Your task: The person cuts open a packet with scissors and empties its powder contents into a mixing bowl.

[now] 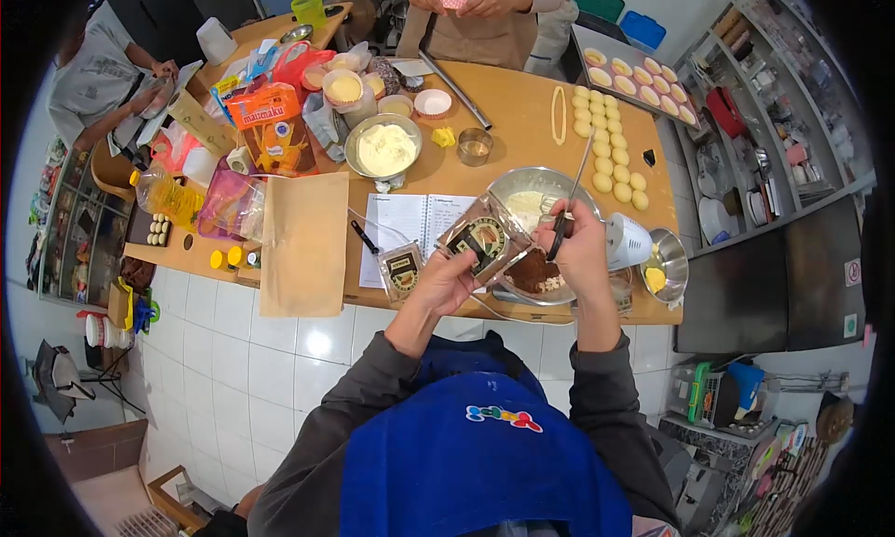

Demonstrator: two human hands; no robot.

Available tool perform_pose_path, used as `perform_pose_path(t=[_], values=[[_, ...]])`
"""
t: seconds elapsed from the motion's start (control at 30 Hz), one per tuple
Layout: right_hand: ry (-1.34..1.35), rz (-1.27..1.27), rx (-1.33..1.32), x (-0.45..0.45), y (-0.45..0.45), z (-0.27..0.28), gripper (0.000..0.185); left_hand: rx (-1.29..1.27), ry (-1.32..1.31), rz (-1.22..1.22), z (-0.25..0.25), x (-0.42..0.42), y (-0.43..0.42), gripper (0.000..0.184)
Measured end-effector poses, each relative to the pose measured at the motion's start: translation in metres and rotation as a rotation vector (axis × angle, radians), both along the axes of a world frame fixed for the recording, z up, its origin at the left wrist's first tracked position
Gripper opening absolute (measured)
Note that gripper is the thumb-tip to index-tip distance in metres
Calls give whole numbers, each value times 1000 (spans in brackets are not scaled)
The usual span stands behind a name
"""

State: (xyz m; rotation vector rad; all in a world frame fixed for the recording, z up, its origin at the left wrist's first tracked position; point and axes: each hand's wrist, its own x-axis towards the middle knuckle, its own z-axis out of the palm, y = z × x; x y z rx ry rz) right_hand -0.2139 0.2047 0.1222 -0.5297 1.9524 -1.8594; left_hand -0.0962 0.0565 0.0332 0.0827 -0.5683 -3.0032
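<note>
My left hand (449,278) is closed on the lower edge of a clear packet with a dark label (487,239), tilted at the near left side of a large metal bowl (585,194). Scissors (559,229) are in my right hand (580,248), above that bowl and close to the packet's right side. Brown powder (536,272) and pale powder (528,207) lie inside the bowl. A second labelled packet (403,270) rests on the table left of my left hand, over the open notebook (384,222).
A hand mixer (628,240) and a metal bowl with something yellow (675,274) are at the right. Dough balls (604,150) stand in rows beyond. A cream bowl (386,151) and brown paper (303,248) are left. Two other people (485,34) (103,80) are across the table.
</note>
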Motion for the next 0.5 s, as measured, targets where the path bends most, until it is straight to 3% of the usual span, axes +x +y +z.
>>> perform_pose_path(t=[0.27, 0.4, 0.5], values=[[12, -17, 112, 11, 27, 4, 38, -110, -86, 178, 8, -1, -1, 53], [137, 107, 251, 19, 61, -32, 42, -163, -100, 207, 4, 1, -10, 54], [167, 225, 518, 36, 77, -20, 45, -223, -84, 218, 8, 0, -10, 55]])
